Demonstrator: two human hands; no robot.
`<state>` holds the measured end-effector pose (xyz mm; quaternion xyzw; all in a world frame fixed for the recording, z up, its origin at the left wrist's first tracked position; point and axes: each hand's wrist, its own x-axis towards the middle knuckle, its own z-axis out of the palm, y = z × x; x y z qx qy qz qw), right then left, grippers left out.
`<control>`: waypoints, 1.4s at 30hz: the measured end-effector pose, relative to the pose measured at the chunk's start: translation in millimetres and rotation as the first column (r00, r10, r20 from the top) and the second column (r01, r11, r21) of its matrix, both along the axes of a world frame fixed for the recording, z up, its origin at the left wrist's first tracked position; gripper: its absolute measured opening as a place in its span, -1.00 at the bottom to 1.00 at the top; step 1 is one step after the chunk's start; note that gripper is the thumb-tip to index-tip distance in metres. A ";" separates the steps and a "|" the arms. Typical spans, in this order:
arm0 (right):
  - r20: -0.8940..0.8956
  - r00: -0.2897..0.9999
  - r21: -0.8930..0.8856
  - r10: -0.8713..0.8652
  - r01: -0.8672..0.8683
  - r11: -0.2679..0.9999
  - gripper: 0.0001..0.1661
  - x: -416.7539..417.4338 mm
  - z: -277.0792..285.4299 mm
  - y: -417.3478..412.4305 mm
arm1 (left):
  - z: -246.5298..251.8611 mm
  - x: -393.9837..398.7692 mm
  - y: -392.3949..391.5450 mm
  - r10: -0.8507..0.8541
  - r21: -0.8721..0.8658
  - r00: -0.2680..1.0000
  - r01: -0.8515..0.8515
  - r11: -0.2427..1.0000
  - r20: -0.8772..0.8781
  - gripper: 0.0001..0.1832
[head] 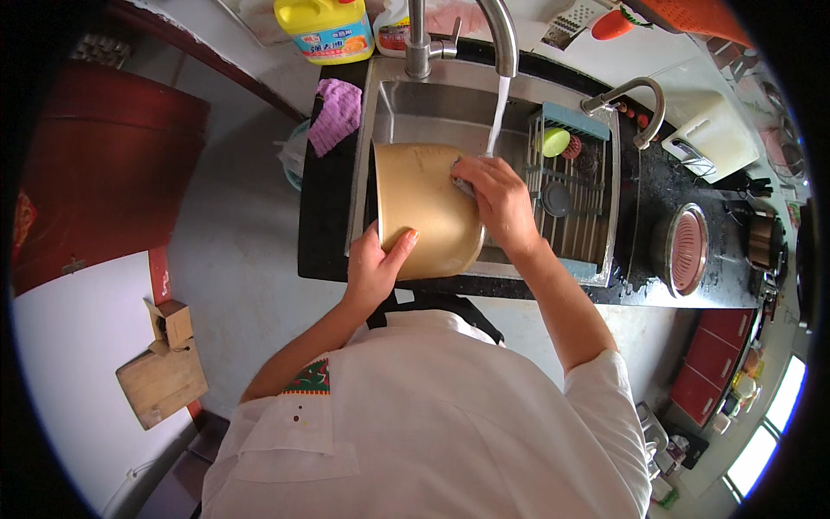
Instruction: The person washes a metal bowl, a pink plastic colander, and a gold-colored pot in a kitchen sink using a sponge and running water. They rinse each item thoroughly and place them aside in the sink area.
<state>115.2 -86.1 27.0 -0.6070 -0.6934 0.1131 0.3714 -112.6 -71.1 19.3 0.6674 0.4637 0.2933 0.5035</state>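
Observation:
A gold-coloured metal pot (pixel 428 207) is tilted on its side over the front of the steel sink (pixel 428 130). My left hand (pixel 376 263) grips its rim, the thumb lying on the outer wall. With my right hand (pixel 502 201) I press a grey scouring pad (pixel 463 185) against the pot's side near its base. Water (pixel 498 117) runs from the curved steel faucet (pixel 502 39) and falls just behind my right hand. The inside of the pot is turned away from view.
A drying rack (pixel 570 214) in the sink's right part holds a green bowl (pixel 554 142). A purple cloth (pixel 337 113) and a yellow detergent jug (pixel 327 32) are at the left. On the right counter stand a metal basin with a pink strainer (pixel 687 250) and a white cutting board (pixel 720 139).

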 end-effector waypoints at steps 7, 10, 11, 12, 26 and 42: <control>0.011 0.998 0.051 0.054 -0.054 0.997 -0.62 -0.8 8.5 -14.6 | -3.9 -2.2 -2.7 -0.012 -0.044 0.999 0.013 0.999 0.040 -0.70; -0.031 0.999 0.031 0.018 -0.017 0.999 -0.58 -1.3 3.2 12.3 | -2.9 -2.4 -1.3 -0.023 -0.046 1.000 0.024 0.999 0.014 -0.70; -0.012 0.999 0.042 0.044 -0.043 0.998 -0.58 -1.7 2.2 5.3 | -3.5 -2.9 -2.6 -0.018 -0.045 1.000 0.019 0.999 0.015 -0.70; 0.007 0.997 0.054 0.075 -0.075 0.996 -0.57 -3.6 2.3 -8.5 | -4.6 -3.9 -2.7 -0.007 -0.043 1.000 0.008 0.999 0.017 -0.70; 0.050 0.988 -0.056 0.146 -0.144 0.988 -0.54 -14.9 21.7 -31.6 | -4.4 -4.3 -3.1 -0.006 -0.043 0.999 0.007 0.999 0.032 -0.68; 0.002 0.986 -0.020 0.165 -0.164 0.986 -0.51 -23.9 24.0 2.5 | -0.9 -1.4 -2.2 -0.010 -0.020 0.999 0.010 1.000 0.031 -0.66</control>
